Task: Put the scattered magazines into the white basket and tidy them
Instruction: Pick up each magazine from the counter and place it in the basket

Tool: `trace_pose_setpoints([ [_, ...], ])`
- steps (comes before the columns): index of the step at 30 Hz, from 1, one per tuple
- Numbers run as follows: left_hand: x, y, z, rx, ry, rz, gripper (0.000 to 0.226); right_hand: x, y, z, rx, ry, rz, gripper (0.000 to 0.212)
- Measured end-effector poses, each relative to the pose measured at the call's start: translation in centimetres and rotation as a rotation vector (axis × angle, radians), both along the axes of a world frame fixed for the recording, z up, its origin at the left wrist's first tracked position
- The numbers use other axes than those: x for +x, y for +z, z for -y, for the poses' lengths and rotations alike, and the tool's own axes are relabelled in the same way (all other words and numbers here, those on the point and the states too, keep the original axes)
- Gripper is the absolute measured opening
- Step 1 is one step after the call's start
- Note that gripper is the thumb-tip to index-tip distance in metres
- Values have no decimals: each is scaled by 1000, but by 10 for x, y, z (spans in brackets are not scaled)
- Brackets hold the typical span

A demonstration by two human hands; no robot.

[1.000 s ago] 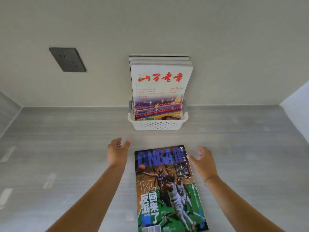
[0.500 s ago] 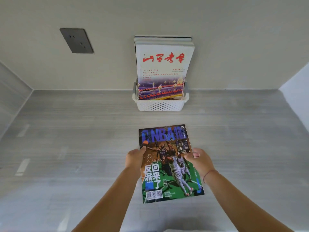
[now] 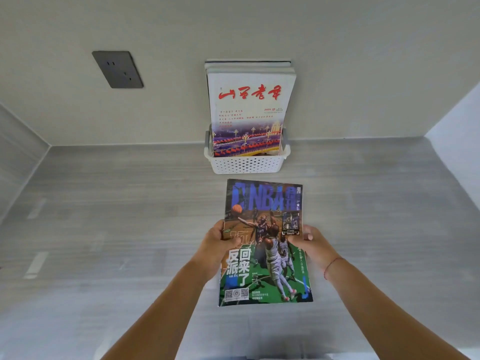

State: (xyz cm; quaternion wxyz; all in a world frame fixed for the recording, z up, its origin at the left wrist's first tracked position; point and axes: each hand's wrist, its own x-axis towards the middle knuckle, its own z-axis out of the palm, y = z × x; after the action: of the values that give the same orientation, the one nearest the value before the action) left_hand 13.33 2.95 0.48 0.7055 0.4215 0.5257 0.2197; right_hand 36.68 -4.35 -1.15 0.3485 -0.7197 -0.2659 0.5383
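Observation:
I hold an NBA basketball magazine (image 3: pixel 265 242) with a blue title and green court cover above the grey counter, just in front of the white basket (image 3: pixel 246 165). My left hand (image 3: pixel 215 245) grips its left edge and my right hand (image 3: pixel 311 245) grips its right edge. The perforated white basket stands against the back wall. Several magazines stand upright in it, the front one a white magazine with red characters (image 3: pixel 249 113).
A dark wall socket (image 3: pixel 118 69) sits on the back wall, left of the basket. The grey counter (image 3: pixel 117 216) is walled at the left and the right side.
Both hands closed on the NBA magazine's side edges and lifted it off the counter, moving it toward the basket.

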Motion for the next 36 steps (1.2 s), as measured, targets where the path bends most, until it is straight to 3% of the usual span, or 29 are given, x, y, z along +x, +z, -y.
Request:
trace_pose_setpoints([
  [3,-3,3,-6,33,-55,-17,34,7,-1,1,-86,8,-70,38],
  [5,-5,2,-11,75,-96,-96,33,10,-2,4,-118,3,-60,9],
  [6,-7,2,-14,104,-124,-151,33,11,-3,5,-102,6,-38,6],
  [11,-20,9,-39,185,-245,-248,27,15,11,-4,101,76,105,5],
  [15,-20,46,-83,301,-252,-218,25,23,51,-49,294,60,114,12],
  [19,-6,98,-139,481,-146,-134,23,38,99,-116,469,22,137,20],
  [23,12,143,-190,606,110,-57,25,52,137,-182,606,-18,201,18],
  [26,22,155,-224,666,224,-43,14,58,149,-219,663,-42,254,17],
  [33,37,102,-261,612,312,-212,26,63,111,-257,597,-65,314,24],
  [36,37,73,-265,546,319,-336,25,63,83,-259,503,-83,306,18],
])
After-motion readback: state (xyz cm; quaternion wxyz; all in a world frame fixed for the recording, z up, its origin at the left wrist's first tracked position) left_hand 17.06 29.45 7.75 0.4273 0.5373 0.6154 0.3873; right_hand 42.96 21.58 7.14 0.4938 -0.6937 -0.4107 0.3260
